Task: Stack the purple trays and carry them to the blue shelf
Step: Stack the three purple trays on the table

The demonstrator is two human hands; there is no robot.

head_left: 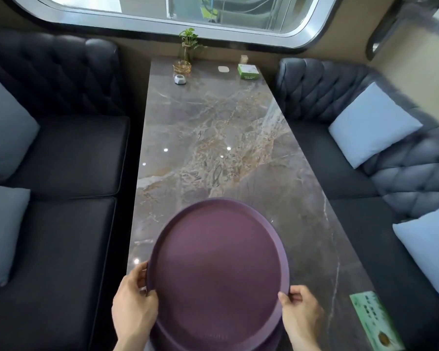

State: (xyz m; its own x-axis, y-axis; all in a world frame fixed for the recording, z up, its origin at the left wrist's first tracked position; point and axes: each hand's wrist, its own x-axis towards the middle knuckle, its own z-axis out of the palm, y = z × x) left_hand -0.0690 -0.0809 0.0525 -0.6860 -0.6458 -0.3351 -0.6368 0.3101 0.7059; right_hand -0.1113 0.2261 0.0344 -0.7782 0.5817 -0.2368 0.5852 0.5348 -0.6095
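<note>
Stack of round purple trays [217, 269] held over the near end of a marbled tabletop [213, 138]. The top tray's rim is gripped on its left by the left hand [132, 302] and on its right by the right hand [300, 312], fingers closed on the edge; a second tray's rim is seen just beneath at the lower edge. At the far end of the tabletop are set a potted plant [189, 43], an amber glass dish [182, 67] and a green box [248, 71]. A green card [375, 323] lies near the right corner. Dark sofas with pale cushions [374, 124] flank both sides.
</note>
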